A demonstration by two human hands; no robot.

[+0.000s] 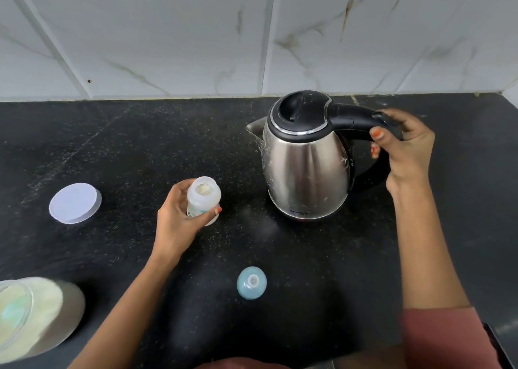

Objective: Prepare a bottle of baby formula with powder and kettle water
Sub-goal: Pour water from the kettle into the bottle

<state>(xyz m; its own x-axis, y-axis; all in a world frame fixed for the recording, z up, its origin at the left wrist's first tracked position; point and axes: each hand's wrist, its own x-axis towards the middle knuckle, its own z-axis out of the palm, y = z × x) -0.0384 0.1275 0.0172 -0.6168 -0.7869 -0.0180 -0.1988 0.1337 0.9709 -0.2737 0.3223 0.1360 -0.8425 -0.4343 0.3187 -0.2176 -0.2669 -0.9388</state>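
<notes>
While the left hand (pixel 174 220) holds the bottle (pixel 203 197), kettle (pixel 305 167) stands apart

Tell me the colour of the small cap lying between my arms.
The cap is light blue with a whitish centre; the head view shows it.

Steel-and-black kettle (pixel 305 155), speckled black counter (pixel 140 144), veined white tiles (pixel 196 32), pale-blue cap (pixel 251 282).

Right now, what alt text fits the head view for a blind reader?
The left hand grips an open baby bottle with powder inside; the right hand holds the steel kettle by its handle at a black counter. A blue cap, a white lid and a powder jar lie nearby.
</notes>
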